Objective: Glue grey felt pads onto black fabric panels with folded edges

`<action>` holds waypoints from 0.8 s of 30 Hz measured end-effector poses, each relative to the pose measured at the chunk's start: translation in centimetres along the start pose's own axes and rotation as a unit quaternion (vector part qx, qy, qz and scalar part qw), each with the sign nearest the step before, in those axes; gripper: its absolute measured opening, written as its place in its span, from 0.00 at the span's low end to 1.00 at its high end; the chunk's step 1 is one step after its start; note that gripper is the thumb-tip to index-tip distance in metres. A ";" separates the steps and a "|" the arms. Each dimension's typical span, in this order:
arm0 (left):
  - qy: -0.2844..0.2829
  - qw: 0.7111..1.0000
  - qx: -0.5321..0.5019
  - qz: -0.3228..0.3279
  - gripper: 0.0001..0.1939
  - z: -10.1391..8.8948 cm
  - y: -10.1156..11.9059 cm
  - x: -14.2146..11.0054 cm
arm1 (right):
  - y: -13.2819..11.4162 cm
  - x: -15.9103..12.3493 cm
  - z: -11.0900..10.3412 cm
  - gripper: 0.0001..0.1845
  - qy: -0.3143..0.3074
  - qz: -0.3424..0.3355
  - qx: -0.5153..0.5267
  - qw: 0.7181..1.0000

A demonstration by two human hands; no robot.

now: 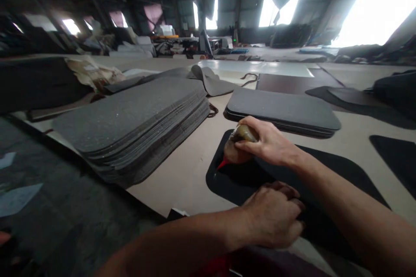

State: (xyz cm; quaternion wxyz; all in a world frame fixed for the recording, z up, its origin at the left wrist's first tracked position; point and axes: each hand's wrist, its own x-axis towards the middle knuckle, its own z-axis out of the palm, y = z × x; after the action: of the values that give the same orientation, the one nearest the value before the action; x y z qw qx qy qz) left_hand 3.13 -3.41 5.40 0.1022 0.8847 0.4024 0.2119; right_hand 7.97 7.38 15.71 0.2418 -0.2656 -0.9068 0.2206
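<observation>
Holding the bottle (238,147) tight, the right hand (264,140) has its fingers closed around it, with the red tip (223,164) pointing down at the black mat (338,166) under the hand. Nearer the person, the left hand (274,216) is over the mat with its fingers curled, but whether it grips anything is hard to tell. Past the right hand is a small gray pile (282,108), and left of it is a bigger pile (139,117).

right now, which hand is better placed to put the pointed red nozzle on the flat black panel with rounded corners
Right, most likely: the right hand holds the rounded yellowish-brown bottle, its red nozzle angled down at the black panel. The left hand, nearer the body, shows no bottle.
</observation>
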 end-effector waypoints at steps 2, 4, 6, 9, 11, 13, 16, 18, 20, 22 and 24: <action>0.007 1.000 0.001 -0.002 0.16 0.0 0.0 0.0 | -0.2 0.1 -0.1 0.14 -0.005 -0.011 -0.015 1.000; 0.006 1.000 -0.001 -0.004 0.16 0.0 0.0 -0.1 | -0.3 0.2 -0.1 0.14 0.008 -0.024 -0.045 0.999; 0.006 1.000 -0.003 -0.007 0.16 0.2 0.0 -0.1 | -0.4 0.2 -0.1 0.14 0.025 -0.029 -0.068 0.997; 0.012 1.000 -0.009 -0.007 0.16 0.5 -0.1 -0.1 | -0.4 0.2 0.0 0.14 0.026 -0.023 -0.068 0.997; 0.017 1.000 -0.008 -0.005 0.16 0.7 -0.2 0.0 | -0.4 0.3 -0.1 0.14 0.020 -0.019 -0.067 0.997; 0.018 1.000 -0.005 -0.002 0.15 0.7 -0.2 0.0 | -0.1 0.4 -0.1 0.14 0.026 -0.020 -0.080 0.996; 0.005 1.000 -0.007 -0.007 0.16 0.4 -0.1 0.1 | 0.6 0.8 -0.2 0.15 0.048 -0.022 -0.109 0.993; -0.005 1.000 -0.010 -0.014 0.16 0.2 0.0 0.0 | 1.3 1.2 -0.4 0.16 0.064 -0.014 -0.124 0.990; -0.011 1.000 -0.012 -0.020 0.16 0.0 0.2 0.0 | 1.9 1.6 -0.6 0.16 0.072 0.003 -0.122 0.990; -0.012 1.000 -0.013 -0.021 0.16 -0.1 0.2 0.0 | 2.2 1.7 -0.7 0.16 0.069 0.021 -0.101 0.992; -0.011 1.000 -0.013 -0.022 0.17 -0.2 0.3 0.0 | 2.2 1.6 -0.9 0.15 0.061 0.031 -0.074 0.995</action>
State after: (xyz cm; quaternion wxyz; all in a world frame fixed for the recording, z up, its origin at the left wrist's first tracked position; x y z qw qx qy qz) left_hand 3.20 -3.58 5.67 0.1231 0.8764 0.4181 0.2047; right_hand 8.11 10.25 15.72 0.2693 -0.3233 -0.8956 0.1441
